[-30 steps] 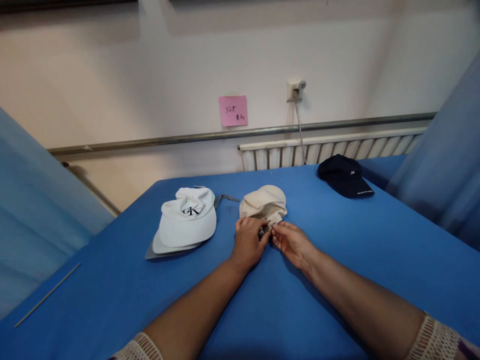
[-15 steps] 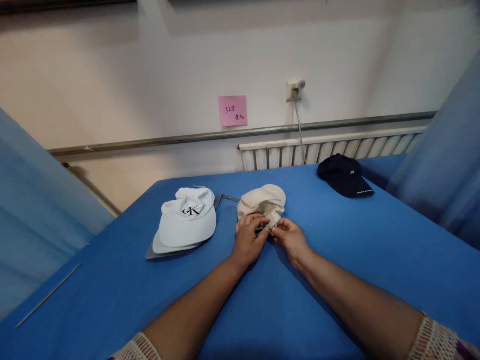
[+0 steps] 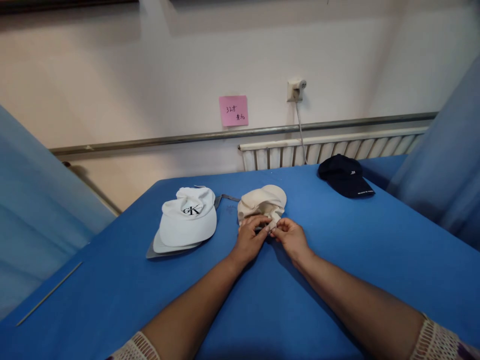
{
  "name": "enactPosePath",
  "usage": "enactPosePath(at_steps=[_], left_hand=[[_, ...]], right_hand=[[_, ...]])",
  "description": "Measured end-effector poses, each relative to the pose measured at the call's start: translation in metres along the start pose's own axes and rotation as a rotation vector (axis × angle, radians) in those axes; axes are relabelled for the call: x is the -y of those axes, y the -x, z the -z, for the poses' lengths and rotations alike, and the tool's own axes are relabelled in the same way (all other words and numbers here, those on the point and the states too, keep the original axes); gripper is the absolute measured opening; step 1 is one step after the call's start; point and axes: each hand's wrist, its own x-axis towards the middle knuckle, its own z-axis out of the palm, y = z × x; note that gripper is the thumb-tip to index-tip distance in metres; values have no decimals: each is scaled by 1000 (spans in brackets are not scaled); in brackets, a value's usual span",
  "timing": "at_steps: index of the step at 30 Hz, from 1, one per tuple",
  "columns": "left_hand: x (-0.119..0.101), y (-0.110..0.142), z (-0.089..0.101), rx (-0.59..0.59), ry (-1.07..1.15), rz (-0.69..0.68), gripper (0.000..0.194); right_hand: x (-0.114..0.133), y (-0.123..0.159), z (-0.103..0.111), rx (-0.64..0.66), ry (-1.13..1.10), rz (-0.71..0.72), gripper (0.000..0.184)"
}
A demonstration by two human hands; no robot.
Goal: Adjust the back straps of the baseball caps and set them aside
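A beige cap [image 3: 262,200] lies on the blue table [image 3: 337,260] just ahead of me, its back opening towards me. My left hand [image 3: 250,236] pinches the rear edge of that cap, fingers curled on the fabric and a small dark strap part. My right hand [image 3: 290,236] pinches the same rear edge from the right, fingertips nearly meeting the left ones. What exactly lies between the fingertips is too small to make out.
A white cap with a black logo [image 3: 188,217] rests on a grey cap [image 3: 157,251] at the left. A dark navy cap [image 3: 345,175] lies at the far right. Blue curtains flank both sides; a thin stick [image 3: 48,294] lies near the left edge.
Both hands have slid a little forward onto the cap's rear edge and closed tighter together; the beige cap shifted slightly left.
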Motion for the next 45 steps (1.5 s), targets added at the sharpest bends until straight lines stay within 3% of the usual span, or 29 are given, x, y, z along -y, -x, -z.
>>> enactPosePath(at_steps=[5,12,25,32,39,45], left_hand=[[-3,-1,3,21,69,34,10],[2,-2,4,26,173,98,15],[-4,-1,2,-100,39,188,16],[2,-3,6,-20,169,174,21],[6,-4,3,-48,151,226,22],[10,-4,0,-23,269,221,27]], right_hand=[[0,2,0,19,20,14,28],[-4,2,-3,15,13,77,26],[-12,-2,2,33,118,143,22],[-12,-1,3,53,156,160,18],[-11,3,1,36,182,161,20],[-10,2,1,56,190,157,18]])
